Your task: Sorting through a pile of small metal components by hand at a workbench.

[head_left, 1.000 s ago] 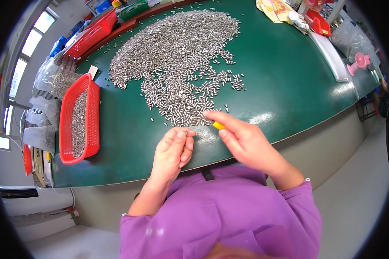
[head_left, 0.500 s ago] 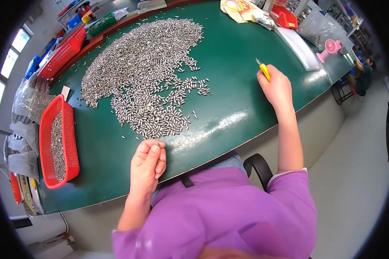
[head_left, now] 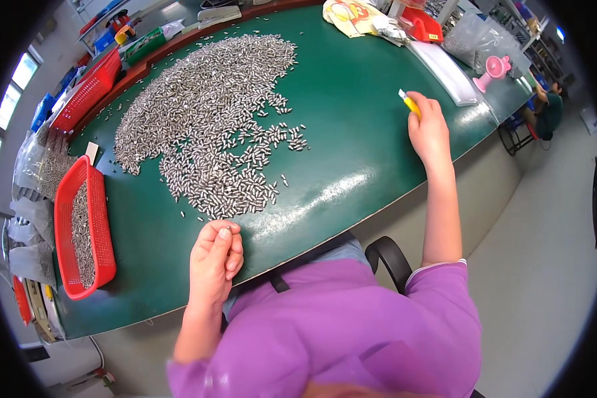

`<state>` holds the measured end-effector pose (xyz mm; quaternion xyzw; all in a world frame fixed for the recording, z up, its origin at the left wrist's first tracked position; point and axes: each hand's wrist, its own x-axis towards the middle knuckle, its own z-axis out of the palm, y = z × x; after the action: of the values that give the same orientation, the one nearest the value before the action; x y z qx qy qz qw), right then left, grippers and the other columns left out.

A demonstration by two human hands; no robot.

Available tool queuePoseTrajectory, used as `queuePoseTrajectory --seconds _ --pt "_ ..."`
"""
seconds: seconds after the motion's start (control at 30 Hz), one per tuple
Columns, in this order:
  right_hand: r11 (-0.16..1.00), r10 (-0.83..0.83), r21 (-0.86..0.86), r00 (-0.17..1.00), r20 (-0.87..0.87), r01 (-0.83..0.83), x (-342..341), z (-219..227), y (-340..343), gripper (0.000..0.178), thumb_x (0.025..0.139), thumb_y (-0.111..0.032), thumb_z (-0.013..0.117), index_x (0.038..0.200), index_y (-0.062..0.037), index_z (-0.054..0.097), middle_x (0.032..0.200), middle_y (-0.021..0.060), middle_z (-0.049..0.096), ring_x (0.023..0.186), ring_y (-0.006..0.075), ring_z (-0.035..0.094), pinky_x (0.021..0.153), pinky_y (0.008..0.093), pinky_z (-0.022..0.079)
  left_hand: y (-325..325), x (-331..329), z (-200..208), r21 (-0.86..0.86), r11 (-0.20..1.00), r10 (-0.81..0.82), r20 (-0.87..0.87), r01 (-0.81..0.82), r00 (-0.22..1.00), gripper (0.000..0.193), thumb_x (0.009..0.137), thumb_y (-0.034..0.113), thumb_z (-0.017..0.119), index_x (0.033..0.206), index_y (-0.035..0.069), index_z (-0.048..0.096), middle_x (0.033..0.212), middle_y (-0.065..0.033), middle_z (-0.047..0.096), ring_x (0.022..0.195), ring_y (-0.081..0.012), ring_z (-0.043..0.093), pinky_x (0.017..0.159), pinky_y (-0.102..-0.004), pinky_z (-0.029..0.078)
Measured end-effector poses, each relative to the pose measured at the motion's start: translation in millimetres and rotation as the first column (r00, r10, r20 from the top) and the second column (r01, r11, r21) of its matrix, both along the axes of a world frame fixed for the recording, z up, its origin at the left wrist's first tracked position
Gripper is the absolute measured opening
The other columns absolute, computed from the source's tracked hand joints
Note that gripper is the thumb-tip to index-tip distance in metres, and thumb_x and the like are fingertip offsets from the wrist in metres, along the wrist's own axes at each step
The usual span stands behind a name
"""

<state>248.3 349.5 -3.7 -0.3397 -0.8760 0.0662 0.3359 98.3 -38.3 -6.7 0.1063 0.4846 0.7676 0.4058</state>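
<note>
Pinched between the thumb and forefinger of my left hand (head_left: 213, 260) is a small metal part (head_left: 229, 228), mostly covered by the fingertips. That hand rests at the front of the table, just below a wide heap of small silvery metal parts (head_left: 205, 99). Over the right side of the table, my right hand (head_left: 429, 132) is wrapped round a yellow utility knife (head_left: 412, 105). Its blade points up and to the left, away from the heap. A red slotted basket (head_left: 103, 232) at the left holds more of the metal parts.
The green table (head_left: 338, 119) curves across the view. Far left stand another red basket (head_left: 89, 89) and clear bags (head_left: 36, 162) of parts. At the right lie a white plastic sheet stack (head_left: 444, 73) and a pink small fan (head_left: 492, 71). Another person (head_left: 548, 113) sits beyond.
The view has shifted slightly, so the table's contents sit a little further left. My right hand has turned the knife's blade more to the left. The left hand keeps its pinch.
</note>
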Motion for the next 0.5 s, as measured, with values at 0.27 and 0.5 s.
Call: queuePoseTrajectory --seconds 0.27,0.5 --pt "0.968 0.175 0.171 0.982 0.071 -0.185 -15.1 -7.2 5.8 0.034 0.083 0.003 0.054 0.111 -0.0109 0.066 0.102 0.0141 0.061 0.096 0.0338 0.057 0.085 0.0415 0.048 -9.1 -14.8 17.2 0.021 0.996 -0.093 0.139 0.091 0.986 0.014 0.100 0.016 0.048 0.099 0.004 0.055 0.075 -0.0023 0.053 0.049 -0.0038 0.035 0.039 -0.0175 0.026" --pt "0.920 0.176 0.313 0.962 0.209 -0.236 -37.0 -13.0 -14.6 0.041 0.076 0.009 0.052 0.108 -0.0094 0.069 0.108 0.0125 0.060 0.108 0.0316 0.055 0.091 0.0404 0.047 -4.7 -19.7 21.0 0.041 0.992 -0.123 0.121 0.119 0.985 0.013 0.099 0.015 0.048 0.099 0.004 0.055 0.076 -0.0034 0.053 0.049 -0.0046 0.035 0.039 -0.0179 0.026"
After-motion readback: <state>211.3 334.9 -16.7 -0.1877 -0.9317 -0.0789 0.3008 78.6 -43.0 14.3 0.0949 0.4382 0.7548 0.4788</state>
